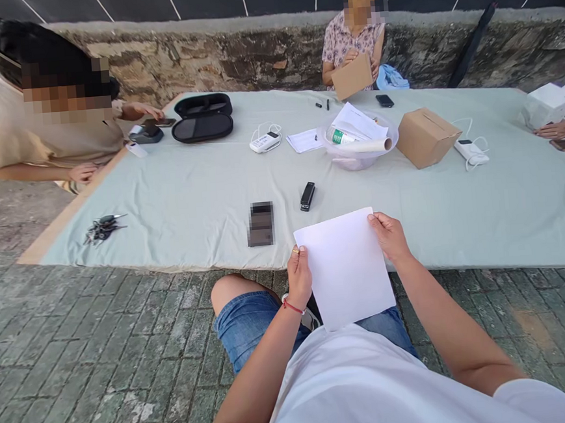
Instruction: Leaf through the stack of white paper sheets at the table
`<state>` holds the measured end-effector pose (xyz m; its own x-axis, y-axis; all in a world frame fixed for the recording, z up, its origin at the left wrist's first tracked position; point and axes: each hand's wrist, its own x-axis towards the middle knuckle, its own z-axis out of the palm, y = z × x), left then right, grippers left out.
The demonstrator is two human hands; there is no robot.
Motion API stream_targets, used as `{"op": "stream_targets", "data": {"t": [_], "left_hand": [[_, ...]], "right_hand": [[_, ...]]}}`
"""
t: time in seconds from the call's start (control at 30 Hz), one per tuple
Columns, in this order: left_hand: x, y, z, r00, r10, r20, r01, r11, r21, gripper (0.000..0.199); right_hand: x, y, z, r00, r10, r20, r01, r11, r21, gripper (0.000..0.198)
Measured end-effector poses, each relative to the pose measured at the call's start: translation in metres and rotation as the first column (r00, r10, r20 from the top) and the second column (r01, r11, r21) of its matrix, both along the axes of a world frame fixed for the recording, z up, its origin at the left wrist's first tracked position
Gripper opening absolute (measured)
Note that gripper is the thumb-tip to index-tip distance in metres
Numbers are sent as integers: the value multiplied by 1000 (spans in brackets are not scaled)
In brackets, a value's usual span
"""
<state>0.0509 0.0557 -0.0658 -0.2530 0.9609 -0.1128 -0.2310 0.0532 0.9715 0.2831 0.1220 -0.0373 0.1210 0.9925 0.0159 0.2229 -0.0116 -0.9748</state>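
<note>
Above my lap, at the table's front edge, I hold a white sheet of paper (346,271) upright between both hands. My left hand (299,276) pinches its left edge near the upper corner, thumb on the near face. At the upper right corner my right hand (389,234) grips it, with the thumb on top and the other fingers mostly behind. Whether it is one sheet or several I cannot tell. The side facing me looks blank. Just beyond the paper lie a black stapler-like object (307,196) and a dark, blurred-out flat rectangle (261,224).
A pale cloth covers the table (189,212). On it are keys (104,229), a black case (202,128), white corded devices (264,141), a plastic basin (357,160) with papers and a roll, and a cardboard box (426,138). Several people sit around; one holds a cardboard piece (353,77).
</note>
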Motion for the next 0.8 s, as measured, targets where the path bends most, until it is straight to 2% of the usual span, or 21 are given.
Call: {"op": "stream_targets", "data": {"t": [0.1, 0.27, 0.37, 0.5, 0.8], "left_hand": [[-1, -1, 1, 1000, -8, 5, 8, 1000, 12, 41], [0, -2, 6, 999, 5, -37, -4, 1000, 31, 41], [1, -2, 8, 998, 35, -52, -33, 998, 48, 43], [2, -2, 8, 998, 31, -62, -29, 999, 30, 44], [1, -3, 9, 999, 18, -48, -16, 999, 41, 43]], "right_hand": [[-3, -1, 3, 1000, 4, 15, -4, 1000, 27, 40], [-6, -3, 8, 990, -6, 141, 3, 1000, 20, 44], [-5, -2, 8, 992, -40, 121, 40, 999, 4, 44], [-1, -1, 6, 996, -16, 91, 18, 1000, -26, 40], [-1, -2, 3, 997, -29, 75, 29, 1000, -2, 39]]}}
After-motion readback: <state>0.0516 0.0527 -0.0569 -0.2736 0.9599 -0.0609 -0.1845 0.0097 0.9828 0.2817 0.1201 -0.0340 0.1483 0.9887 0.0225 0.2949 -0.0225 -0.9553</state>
